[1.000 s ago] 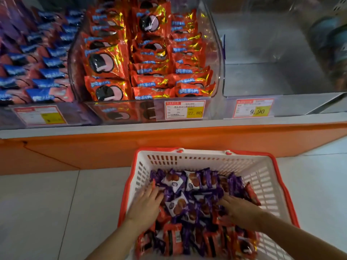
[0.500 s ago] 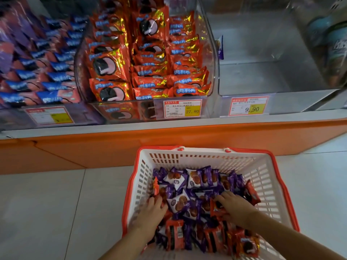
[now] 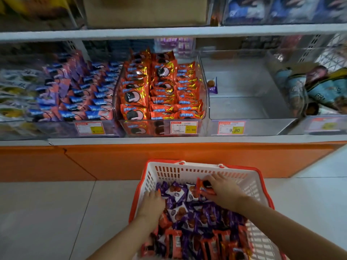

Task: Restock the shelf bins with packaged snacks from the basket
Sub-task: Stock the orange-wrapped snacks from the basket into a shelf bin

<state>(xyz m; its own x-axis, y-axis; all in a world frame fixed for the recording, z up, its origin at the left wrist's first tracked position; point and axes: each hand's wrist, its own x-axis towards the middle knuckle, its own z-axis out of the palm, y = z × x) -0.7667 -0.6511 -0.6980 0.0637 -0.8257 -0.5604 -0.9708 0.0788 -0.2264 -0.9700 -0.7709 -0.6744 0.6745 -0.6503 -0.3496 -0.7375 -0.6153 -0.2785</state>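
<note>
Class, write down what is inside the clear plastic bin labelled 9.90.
The clear plastic bin holds a single small purple snack packet against its left wall; the remaining floor looks bare. The price label covers a bit of the front.

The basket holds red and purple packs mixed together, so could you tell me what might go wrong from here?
1. The right hand grips red packs, but the red bin already looks heaped, so more could slide out.
2. Purple packs likely belong in the near-empty bin; mixed grabs could land in the wrong one.
</note>
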